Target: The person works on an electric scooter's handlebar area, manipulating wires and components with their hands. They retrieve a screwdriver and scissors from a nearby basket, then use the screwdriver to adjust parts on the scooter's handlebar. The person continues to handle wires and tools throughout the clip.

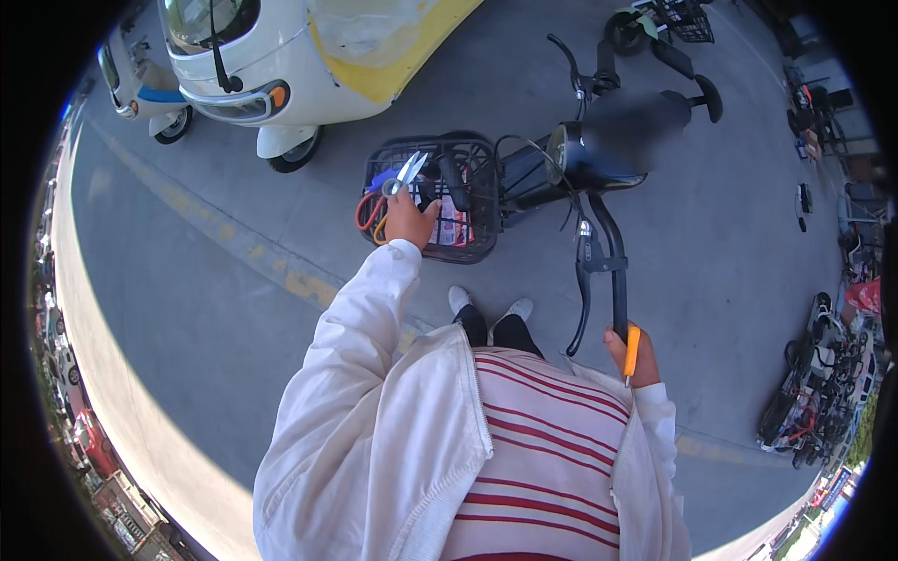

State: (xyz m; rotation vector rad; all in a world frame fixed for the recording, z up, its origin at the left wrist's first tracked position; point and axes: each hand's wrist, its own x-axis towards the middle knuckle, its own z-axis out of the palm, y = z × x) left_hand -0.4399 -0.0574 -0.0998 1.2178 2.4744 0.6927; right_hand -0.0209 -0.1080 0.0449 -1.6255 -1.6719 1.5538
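My left hand (pixel 409 221) reaches into a black mesh basket (pixel 482 245) at the front of a two-wheeler, its fingers on a pair of scissors (pixel 410 168). The blades point away from me, slightly apart; a red handle loop (pixel 366 215) and an orange-yellow loop show beside the hand. Around it in the basket lie a blue item (pixel 382 179), a printed red-and-white packet (pixel 454 227) and dark things I cannot make out. My right hand (pixel 644 363) is closed at the end of the near handlebar (pixel 613 238), with a slim orange-handled tool (pixel 632 350) in it, thin tip toward me.
Brake lever (pixel 583 313) and cables stand out from the handlebar. A white three-wheeled vehicle (pixel 253 56) with a yellow-edged cover is parked beyond the basket. Another small two-wheeler (pixel 645 28) stands far right, and several parked bikes (pixel 814 383) crowd the right edge.
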